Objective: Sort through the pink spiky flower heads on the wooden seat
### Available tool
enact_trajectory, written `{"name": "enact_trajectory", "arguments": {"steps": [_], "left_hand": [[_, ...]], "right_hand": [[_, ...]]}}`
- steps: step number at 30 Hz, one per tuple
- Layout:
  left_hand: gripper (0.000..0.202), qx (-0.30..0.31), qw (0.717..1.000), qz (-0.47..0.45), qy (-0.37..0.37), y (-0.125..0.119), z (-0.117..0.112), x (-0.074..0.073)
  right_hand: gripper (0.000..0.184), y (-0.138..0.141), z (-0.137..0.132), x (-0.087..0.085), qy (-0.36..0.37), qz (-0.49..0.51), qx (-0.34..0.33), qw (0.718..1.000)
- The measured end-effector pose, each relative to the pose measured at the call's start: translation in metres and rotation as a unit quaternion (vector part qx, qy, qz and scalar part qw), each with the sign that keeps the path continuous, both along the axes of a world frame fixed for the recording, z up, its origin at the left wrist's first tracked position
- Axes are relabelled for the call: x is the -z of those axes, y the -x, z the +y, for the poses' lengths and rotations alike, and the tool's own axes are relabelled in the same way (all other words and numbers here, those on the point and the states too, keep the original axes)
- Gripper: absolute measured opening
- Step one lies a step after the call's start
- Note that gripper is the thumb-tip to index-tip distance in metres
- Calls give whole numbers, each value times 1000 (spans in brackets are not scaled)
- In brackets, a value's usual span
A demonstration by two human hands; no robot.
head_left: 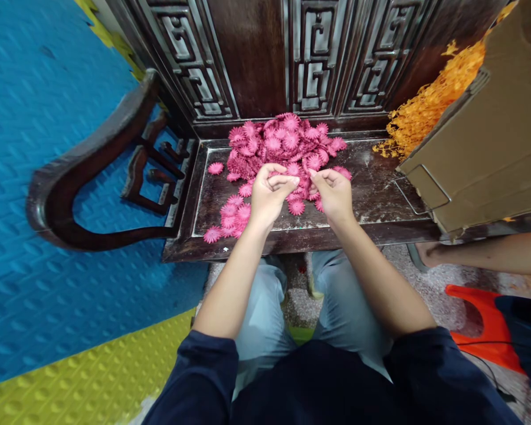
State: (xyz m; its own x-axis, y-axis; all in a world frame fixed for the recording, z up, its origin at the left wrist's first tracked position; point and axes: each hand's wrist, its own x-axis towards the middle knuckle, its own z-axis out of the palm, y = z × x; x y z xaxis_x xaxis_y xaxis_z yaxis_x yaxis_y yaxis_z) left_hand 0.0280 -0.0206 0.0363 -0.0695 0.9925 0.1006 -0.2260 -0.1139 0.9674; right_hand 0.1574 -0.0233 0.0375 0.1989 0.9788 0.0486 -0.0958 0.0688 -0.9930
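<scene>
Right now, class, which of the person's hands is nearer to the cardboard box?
Right. The right hand sits between the flower pile and the cardboard box; the left hand lies farther away.

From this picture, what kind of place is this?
Probably a home used for handicraft piecework: a carved wooden bench holds a pile of pink fabric flowers, foam floor mats lie beside, and a cardboard box stands nearby.

A: Bench seat (380,198), middle?
B: Flower heap (283,144) at the back against the carved backrest (256,59). Both hands before it, left hand (269,195) beside right hand (334,193).
A: Sides?
B: Smaller flower cluster (230,221) front-left; cardboard box (491,147) on the right end, armrest (92,171) left.
</scene>
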Motion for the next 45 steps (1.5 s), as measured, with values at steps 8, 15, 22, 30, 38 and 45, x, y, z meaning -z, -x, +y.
{"name": "enact_trajectory", "arguments": {"steps": [8,15,22,30,38,45], "left_hand": [[31,73,997,-5,5,3,3,5],[37,83,996,-24,6,1,3,7],[37,60,996,-62,19,3,7,10],[43,62,991,-112,49,0,6,5],[49,104,984,-119,84,3,7,7],[34,56,994,-86,48,4,10,13]], "right_hand": [[32,4,-3,1,-10,-14,-12,1000],[41,4,-1,1,45,50,-87,994],[42,7,-4,-3,45,97,-156,982],[21,6,-5,-3,21,64,-127,990],[21,1,0,1,82,141,-142,976],[30,2,-3,-2,103,159,-185,964]]}}
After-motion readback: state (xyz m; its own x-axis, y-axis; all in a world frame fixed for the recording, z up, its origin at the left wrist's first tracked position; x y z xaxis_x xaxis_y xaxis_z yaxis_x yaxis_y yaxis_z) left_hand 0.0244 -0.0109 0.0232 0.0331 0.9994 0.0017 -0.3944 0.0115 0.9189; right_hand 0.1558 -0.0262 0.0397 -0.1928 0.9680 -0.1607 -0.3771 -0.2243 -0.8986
